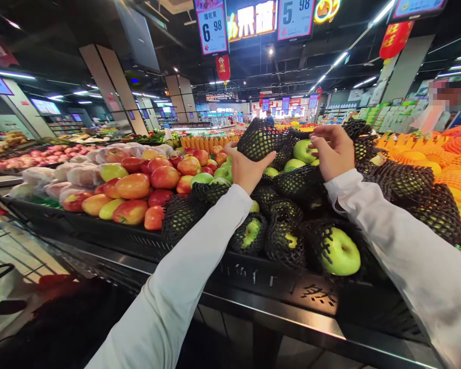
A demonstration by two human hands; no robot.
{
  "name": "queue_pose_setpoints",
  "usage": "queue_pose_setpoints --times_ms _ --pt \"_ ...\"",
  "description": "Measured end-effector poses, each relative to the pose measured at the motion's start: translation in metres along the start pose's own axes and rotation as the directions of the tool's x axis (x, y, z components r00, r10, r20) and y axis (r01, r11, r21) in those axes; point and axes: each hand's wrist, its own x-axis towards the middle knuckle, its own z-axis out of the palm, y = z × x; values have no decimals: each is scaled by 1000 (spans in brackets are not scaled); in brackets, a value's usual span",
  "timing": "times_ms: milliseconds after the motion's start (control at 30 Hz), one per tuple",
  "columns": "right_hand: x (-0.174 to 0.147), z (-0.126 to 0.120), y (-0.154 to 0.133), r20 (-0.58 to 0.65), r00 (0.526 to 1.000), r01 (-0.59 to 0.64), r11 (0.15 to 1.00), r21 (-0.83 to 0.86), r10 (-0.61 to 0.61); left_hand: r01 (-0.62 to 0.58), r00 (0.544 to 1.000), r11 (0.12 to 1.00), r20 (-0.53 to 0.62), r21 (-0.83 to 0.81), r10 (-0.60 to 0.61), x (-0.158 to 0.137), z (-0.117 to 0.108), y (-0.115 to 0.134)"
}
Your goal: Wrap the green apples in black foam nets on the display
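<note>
My left hand is closed around a green apple in a black foam net, thumb on its right side and fingers on its left. Loose netting trails from it to the right. My right hand is held over the pile with bent fingers, thumb and forefinger apart, beside a bare green apple; nothing shows in its grip. Below both hands lie several more green apples in black nets. One at the front, a half-unwrapped green apple, shows most of its skin.
Red and yellow apples are heaped to the left, with bagged fruit beyond. Orange-netted fruit lies at the right. A black crate wall and metal shelf edge run along the front. A wire cart stands lower left.
</note>
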Motion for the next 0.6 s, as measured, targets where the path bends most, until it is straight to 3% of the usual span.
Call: queue_pose_setpoints --times_ms 100,167,233,333,433,600 --pt "0 5 5 15 992 -127 990 61 126 -9 1000 1000 4 28 9 -1 -1 0" --pt "-1 8 5 148 974 -172 985 -12 172 -38 998 998 51 55 35 -2 -2 1" --pt "-4 8 2 341 925 -116 979 -166 167 -51 994 996 97 73 44 -4 -2 3" --pt "-8 5 -5 564 817 95 938 -333 117 -11 991 997 131 78 1 -4 -2 4" --pt "-10 3 -11 604 789 148 918 -368 115 63 991 997 113 41 -67 -1 0 1" --pt "-11 5 -9 575 812 103 944 -315 104 112 993 994 34 -1 -112 2 2 -5"
